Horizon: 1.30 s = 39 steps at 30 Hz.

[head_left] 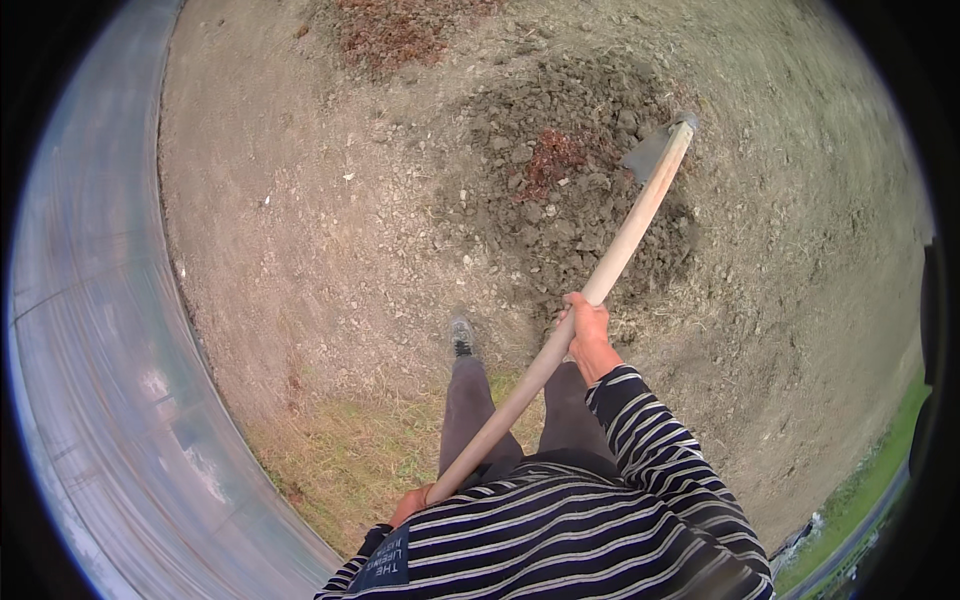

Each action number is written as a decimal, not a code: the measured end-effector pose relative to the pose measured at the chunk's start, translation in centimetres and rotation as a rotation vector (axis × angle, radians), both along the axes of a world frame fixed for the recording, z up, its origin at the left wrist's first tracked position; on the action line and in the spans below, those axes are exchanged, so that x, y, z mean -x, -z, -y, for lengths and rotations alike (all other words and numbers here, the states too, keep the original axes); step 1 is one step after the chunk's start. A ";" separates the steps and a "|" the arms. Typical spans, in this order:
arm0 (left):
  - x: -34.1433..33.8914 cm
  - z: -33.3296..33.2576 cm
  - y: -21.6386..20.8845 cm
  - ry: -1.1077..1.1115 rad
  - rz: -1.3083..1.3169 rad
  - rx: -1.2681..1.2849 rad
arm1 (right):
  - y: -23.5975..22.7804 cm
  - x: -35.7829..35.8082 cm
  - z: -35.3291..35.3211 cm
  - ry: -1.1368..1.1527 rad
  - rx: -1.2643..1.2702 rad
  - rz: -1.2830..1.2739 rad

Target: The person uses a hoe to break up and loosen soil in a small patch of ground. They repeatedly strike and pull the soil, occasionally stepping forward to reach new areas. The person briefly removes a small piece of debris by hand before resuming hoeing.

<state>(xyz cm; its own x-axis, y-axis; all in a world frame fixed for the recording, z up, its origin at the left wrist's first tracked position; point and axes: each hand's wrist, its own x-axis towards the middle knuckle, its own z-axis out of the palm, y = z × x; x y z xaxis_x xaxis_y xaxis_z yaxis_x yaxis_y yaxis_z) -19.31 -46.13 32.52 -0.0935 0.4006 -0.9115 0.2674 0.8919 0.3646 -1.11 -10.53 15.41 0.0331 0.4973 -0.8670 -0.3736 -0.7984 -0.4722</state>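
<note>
Left hand [408,506], right hand [590,327] on hoe [618,252]

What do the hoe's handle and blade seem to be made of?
The handle looks like wood, smooth and probably unpainted, judging by its pale tan colour. The blade is likely metal, perhaps steel, with a dull finish: it looks thin, flat and grey.

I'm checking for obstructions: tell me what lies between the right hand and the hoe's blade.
In the head view, the wooden handle spans from the right hand to the blade, with clumpy broken soil showing on both sides.
</note>
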 end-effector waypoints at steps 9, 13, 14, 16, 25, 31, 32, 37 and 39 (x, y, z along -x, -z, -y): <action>-1.8 -2.3 5.2 -0.129 -0.004 -0.267 | -4.4 1.3 -6.7 -0.062 -0.283 0.184; 1.1 2.2 0.9 -0.143 0.135 0.130 | 0.5 4.4 1.4 -0.198 0.127 0.280; 2.3 3.2 -0.1 -0.116 0.165 0.263 | 1.0 4.1 2.5 -0.149 0.070 0.272; 3.5 3.9 0.5 0.045 0.010 0.207 | 1.1 3.5 3.8 -0.072 0.044 0.290; 9.7 6.0 -0.7 0.105 0.227 -0.264 | -6.8 5.5 5.9 0.067 -0.097 0.232; 6.1 -2.0 2.6 0.080 -0.050 -0.274 | -8.2 2.9 -3.2 0.052 -0.414 0.047; 5.4 -2.7 2.9 0.074 -0.090 -0.335 | -7.8 2.7 -4.3 0.037 -0.463 -0.091; 1.9 -0.7 -0.2 0.002 -0.044 -0.110 | -4.3 3.9 -1.9 -0.014 -0.184 -0.037; 0.9 2.0 -3.4 -0.124 0.077 -0.104 | -3.1 4.5 2.3 -0.071 0.030 0.036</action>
<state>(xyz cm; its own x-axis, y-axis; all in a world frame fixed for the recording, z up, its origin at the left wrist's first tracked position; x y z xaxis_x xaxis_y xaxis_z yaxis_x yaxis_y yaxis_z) -20.25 -48.12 35.95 -0.0801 0.4827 -0.8721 0.1252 0.8729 0.4716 -5.58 -12.79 18.55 0.0297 0.4731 -0.8805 -0.2986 -0.8364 -0.4595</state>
